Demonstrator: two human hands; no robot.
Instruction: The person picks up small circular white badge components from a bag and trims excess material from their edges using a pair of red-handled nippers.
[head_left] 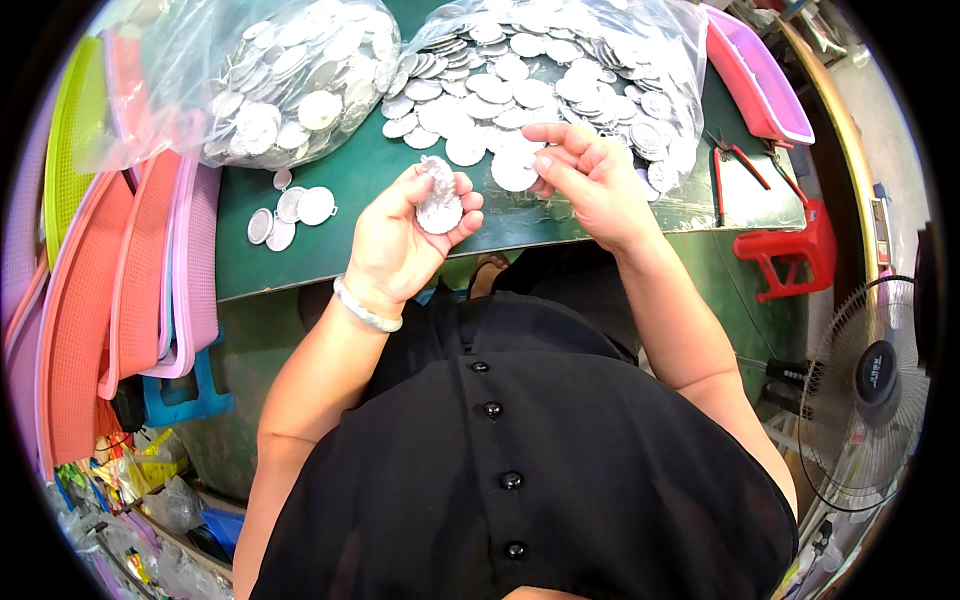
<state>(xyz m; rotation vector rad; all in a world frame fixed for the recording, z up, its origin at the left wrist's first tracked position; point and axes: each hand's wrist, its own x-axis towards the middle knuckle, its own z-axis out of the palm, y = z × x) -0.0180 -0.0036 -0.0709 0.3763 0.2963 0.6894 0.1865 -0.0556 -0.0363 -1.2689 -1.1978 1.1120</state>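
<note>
My left hand [400, 220] is raised above the table's near edge, its fingers curled round a small stack of silver metal discs [438, 205]. The stack stands tilted in the palm, with the thumb on its left side. To the right, my right hand [598, 185] pinches the edge of a round silver disc [514, 170] between thumb and fingers. This disc is at the near side of a large loose pile of similar discs [480, 100], which spills out of a clear plastic bag [660, 30].
Another clear bag of discs [290, 85] stands at the back left. Several loose discs [318, 206] lie on the green table [330, 250]. Stacked plastic baskets [90, 320] border the left. Pliers [740, 160], a pink basket [760, 80], a red stool [790, 250] and a fan [870, 380] are right.
</note>
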